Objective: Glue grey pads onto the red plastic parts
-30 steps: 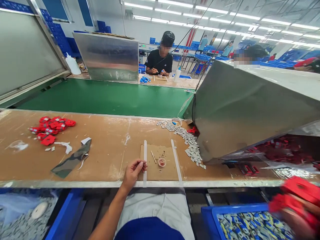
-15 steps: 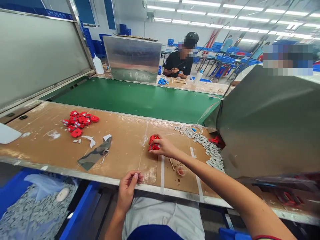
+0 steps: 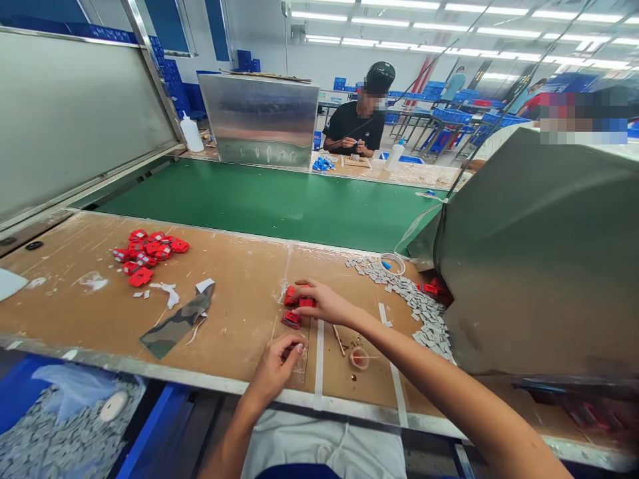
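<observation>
A small cluster of red plastic parts (image 3: 295, 303) lies on the brown worktop (image 3: 239, 293), near its front edge, just left of a white tape strip (image 3: 319, 349). The right hand (image 3: 322, 303) rests over the cluster, fingers curled onto the upper pieces; one red part sits free just below it. The left hand (image 3: 275, 366) lies near the table edge, fingertips pinched together; whether it holds anything cannot be told. A small clear cup (image 3: 358, 358) stands right of the tape. Grey chips (image 3: 419, 306) trail along the metal hood (image 3: 539, 253). Further left lie a pile of red parts (image 3: 144, 253) and a camouflage scrap (image 3: 174, 322). Beyond the green conveyor (image 3: 269, 199), a seated person (image 3: 357, 123) works.
</observation>
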Demonstrator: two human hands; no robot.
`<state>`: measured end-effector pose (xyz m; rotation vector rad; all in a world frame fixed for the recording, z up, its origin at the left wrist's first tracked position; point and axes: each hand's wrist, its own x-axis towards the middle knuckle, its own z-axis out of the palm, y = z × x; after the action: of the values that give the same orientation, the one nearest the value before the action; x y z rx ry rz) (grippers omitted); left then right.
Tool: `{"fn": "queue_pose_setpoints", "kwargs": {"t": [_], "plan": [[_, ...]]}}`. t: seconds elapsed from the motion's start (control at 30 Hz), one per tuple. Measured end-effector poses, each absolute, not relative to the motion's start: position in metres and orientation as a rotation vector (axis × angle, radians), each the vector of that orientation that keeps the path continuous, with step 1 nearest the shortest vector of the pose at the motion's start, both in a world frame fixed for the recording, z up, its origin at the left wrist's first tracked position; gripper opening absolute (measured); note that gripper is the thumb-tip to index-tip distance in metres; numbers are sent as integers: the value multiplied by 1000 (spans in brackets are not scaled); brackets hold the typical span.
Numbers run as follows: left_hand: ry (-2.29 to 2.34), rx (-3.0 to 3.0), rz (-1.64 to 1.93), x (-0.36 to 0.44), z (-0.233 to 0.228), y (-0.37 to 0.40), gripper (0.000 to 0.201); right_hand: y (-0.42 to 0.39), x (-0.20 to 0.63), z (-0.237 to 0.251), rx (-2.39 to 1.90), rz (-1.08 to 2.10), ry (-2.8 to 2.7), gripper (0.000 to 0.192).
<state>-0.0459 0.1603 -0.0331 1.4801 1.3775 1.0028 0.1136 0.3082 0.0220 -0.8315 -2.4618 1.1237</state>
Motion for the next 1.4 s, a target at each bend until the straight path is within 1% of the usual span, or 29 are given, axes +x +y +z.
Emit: {"fn": "queue_pose_setpoints", "kwargs": {"t": [0.03, 0.07, 0.13, 0.2, 0.27, 0.3, 0.43, 0.5, 0.6, 0.7, 0.77, 0.83, 0.9, 0.97, 1.03, 1.13, 1.23, 1.33, 1.4], "plan": [[1379, 1497, 1029, -42, -34, 161, 29, 303, 116, 28, -827, 1213, -2369, 23], [1383, 1515, 1078, -38, -34, 160, 27, 297, 118, 34, -834, 1352, -2259, 27], [1390, 1583, 1236, -32, -32, 158, 25, 281, 125, 48, -851, 1725, -1999, 38], [1384, 1727, 1393, -27, -23, 157, 38, 263, 133, 62, -853, 1999, -1763, 45], [1339, 1913, 1471, -21, -9, 157, 51, 248, 143, 72, -882, 2057, -1611, 47], [1303, 1996, 1474, -17, -2, 157, 52, 242, 148, 76, -900, 2057, -1562, 48], [1192, 2151, 1407, -3, 19, 162, 45, 228, 165, 78, -896, 2072, -1493, 53], [1197, 2147, 1371, 1, 22, 164, 47, 224, 171, 75, -850, 2058, -1488, 58], [1238, 2077, 1322, 4, 22, 165, 50, 217, 175, 72, -798, 2069, -1466, 70], [1257, 1940, 1291, 4, 21, 164, 49, 209, 177, 73, -808, 2079, -1437, 83], [1260, 1829, 1279, 4, 21, 161, 49, 204, 179, 74, -833, 2059, -1451, 90], [1267, 1704, 1267, 4, 20, 158, 47, 199, 181, 76, -875, 2020, -1513, 93], [1267, 1560, 1265, 3, 19, 155, 45, 193, 184, 77, -905, 1994, -1603, 89], [1239, 1402, 1258, 3, 19, 153, 47, 188, 188, 77, -914, 1953, -1692, 79], [1181, 1236, 1239, 4, 19, 152, 55, 184, 190, 75, -909, 1796, -1804, 65], [1107, 1014, 1196, 8, 18, 152, 66, 180, 191, 71, -890, 1410, -1999, 46], [1129, 957, 1155, 12, 16, 150, 68, 176, 190, 62, -899, 1128, -2098, 44], [1228, 1100, 1135, 11, 16, 144, 62, 171, 188, 49, -941, 920, -2126, 42], [1247, 1219, 1096, 6, 13, 139, 58, 165, 187, 40, -971, 841, -2104, 38]]}}
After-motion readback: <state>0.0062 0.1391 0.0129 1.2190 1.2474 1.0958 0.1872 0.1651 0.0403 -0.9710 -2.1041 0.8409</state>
